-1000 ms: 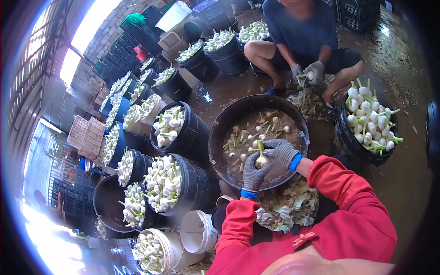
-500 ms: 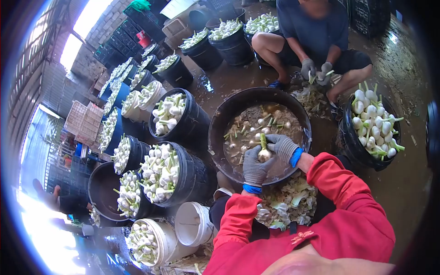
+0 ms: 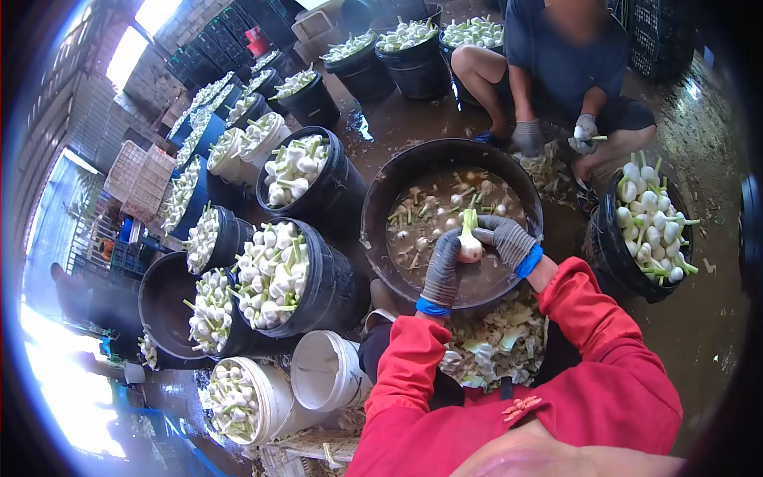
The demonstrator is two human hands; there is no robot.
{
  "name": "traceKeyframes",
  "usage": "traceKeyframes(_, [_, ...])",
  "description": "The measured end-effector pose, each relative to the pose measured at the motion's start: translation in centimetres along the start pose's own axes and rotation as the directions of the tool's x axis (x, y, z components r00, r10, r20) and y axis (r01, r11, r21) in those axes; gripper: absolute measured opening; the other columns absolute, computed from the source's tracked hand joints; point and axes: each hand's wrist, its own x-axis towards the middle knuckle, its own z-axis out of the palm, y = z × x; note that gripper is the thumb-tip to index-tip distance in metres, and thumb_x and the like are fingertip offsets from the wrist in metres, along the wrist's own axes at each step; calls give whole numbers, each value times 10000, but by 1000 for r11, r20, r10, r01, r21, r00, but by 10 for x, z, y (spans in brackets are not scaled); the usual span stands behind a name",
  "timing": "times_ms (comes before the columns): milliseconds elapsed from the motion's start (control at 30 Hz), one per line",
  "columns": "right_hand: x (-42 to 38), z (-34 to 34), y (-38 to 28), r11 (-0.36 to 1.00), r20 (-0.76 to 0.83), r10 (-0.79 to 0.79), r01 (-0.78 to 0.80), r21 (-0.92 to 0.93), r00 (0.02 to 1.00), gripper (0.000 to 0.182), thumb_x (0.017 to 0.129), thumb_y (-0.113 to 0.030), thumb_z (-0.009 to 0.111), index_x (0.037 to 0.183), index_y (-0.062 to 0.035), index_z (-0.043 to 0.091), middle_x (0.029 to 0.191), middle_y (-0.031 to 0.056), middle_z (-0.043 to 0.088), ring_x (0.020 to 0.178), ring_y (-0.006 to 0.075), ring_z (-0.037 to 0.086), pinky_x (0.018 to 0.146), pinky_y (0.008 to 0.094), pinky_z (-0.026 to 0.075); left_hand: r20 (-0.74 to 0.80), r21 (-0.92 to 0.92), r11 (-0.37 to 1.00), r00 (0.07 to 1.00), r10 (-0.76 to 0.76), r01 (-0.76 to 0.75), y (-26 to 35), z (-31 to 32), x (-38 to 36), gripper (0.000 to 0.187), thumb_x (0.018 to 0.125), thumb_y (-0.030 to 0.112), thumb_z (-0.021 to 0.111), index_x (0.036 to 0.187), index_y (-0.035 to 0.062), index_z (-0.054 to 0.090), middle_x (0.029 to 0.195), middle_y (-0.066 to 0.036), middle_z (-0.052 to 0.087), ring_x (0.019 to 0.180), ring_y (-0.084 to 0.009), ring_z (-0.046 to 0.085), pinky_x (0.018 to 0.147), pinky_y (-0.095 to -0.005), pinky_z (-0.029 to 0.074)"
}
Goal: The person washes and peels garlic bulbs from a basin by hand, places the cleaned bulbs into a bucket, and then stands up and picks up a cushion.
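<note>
A garlic bulb (image 3: 470, 251) with a short green stem is held between both gloved hands above the large black tub (image 3: 372, 208). My left hand (image 3: 443, 270), in a grey glove with a blue cuff, grips its left side. On the right side, my right hand (image 3: 509, 238), gloved the same way, has its fingers closed against the bulb near the stem. The stem points up and away from me. Inside the tub, more garlic bulbs (image 3: 423, 208) lie in murky brown water. Peeled leaves and husks (image 3: 501, 342) are heaped below the tub, between my legs.
Black buckets of garlic (image 3: 314, 274) stand at left, with a white bucket of garlic (image 3: 274, 397) and a white bucket (image 3: 330, 370) nearer me. Another garlic bucket (image 3: 632, 258) is at right. A co-worker (image 3: 564, 63) in grey gloves squats across the tub.
The bulb now looks whiter, its brown outer skin largely gone, and both hands have shifted slightly. The co-worker's hands have moved apart. The whole view has tilted a little.
</note>
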Motion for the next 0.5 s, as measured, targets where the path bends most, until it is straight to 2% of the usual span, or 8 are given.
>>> traceKeyframes(100, [9,-11,12,997,68,-80,80,-2,994,284,841,-53,555,1124,-21,566,974,36,616,857,100,567,776,244,476,-90,448,892,990,106,-55,9,9,-7,566,802,415,631,1180,22,481,926,-84,585,749,-161,582,641,-255,506])
traceKeyframes(200, [19,-18,24,983,-29,-127,121,-140,992,286,813,4,543,1096,-15,579,960,29,616,857,110,564,779,251,467,96,929,284,896,432,-237,11,27,-16,648,681,321,757,1171,-3,482,966,-123,546,842,-230,561,727,-300,477])
traceKeyframes(267, [18,-15,28,950,-120,-188,150,-274,975,290,790,31,538,1074,-5,585,948,29,614,860,115,553,792,252,455,260,962,-60,831,491,-266,8,39,-20,667,613,245,795,1151,-2,487,1020,-154,490,915,-274,530,797,-336,448])
traceKeyframes(367, [11,-7,30,935,-178,-251,190,-299,952,292,783,36,540,1069,-4,585,953,37,612,861,118,547,805,254,450,174,979,4,849,499,-203,-1,34,-13,664,618,231,801,1148,1,471,1016,-145,495,906,-268,536,798,-336,452])
traceKeyframes(400, [8,-7,22,939,-130,-291,257,-228,948,298,779,43,534,1069,-2,586,963,41,611,878,122,546,819,258,446,182,929,178,817,547,-325,-3,28,-8,660,618,204,806,1146,2,466,1016,-135,520,918,-259,536,802,-335,458])
traceKeyframes(433, [5,-9,13,948,-125,-256,223,-227,959,298,776,30,560,1071,-3,588,961,36,610,892,127,546,824,258,444,-63,579,778,938,341,-244,-7,24,-7,584,681,207,762,1149,12,471,1034,-129,540,926,-237,536,809,-321,462])
traceKeyframes(467, [5,-7,5,919,-65,-347,325,-221,936,297,777,14,577,1072,-10,591,961,34,609,900,124,547,824,253,443,-41,118,986,991,126,-120,6,26,-9,535,719,239,719,1148,25,480,1049,-130,541,927,-240,535,818,-326,456])
traceKeyframes(500, [4,-4,1,889,-18,-421,408,-208,907,296,777,-2,594,1073,-18,595,962,32,607,908,121,547,824,248,443,65,-370,925,995,-70,90,18,26,-11,491,757,271,675,1146,38,488,1064,-131,542,929,-243,535,827,-331,451])
